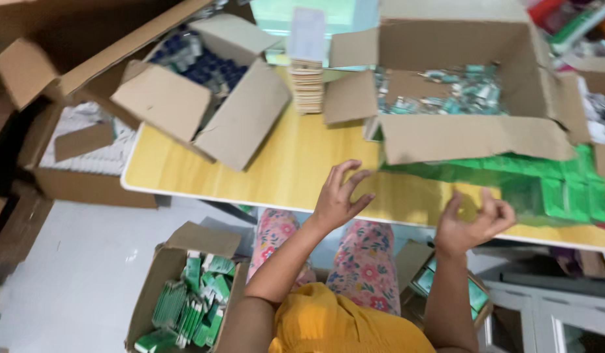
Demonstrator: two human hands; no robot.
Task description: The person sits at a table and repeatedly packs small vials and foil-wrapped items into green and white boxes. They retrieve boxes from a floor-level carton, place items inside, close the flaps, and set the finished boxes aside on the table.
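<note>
My left hand [339, 196] hovers over the front edge of the yellow table [276, 163], fingers spread, holding nothing. My right hand [475, 219] is raised at the table's edge with fingers curled and apart, and nothing shows in it. Just beyond it lies a heap of flat green packets [551, 186]. Behind the heap stands a big open cardboard box [472, 131] with small teal items scattered on its bottom. Motion blurs both hands.
An open box of dark blue items [204, 91] sits at the table's left. A stack of thin cards [307, 85] stands mid-table. On the floor, a box of green packets [184, 307] stands at my left knee, and another box [475, 294] under the table.
</note>
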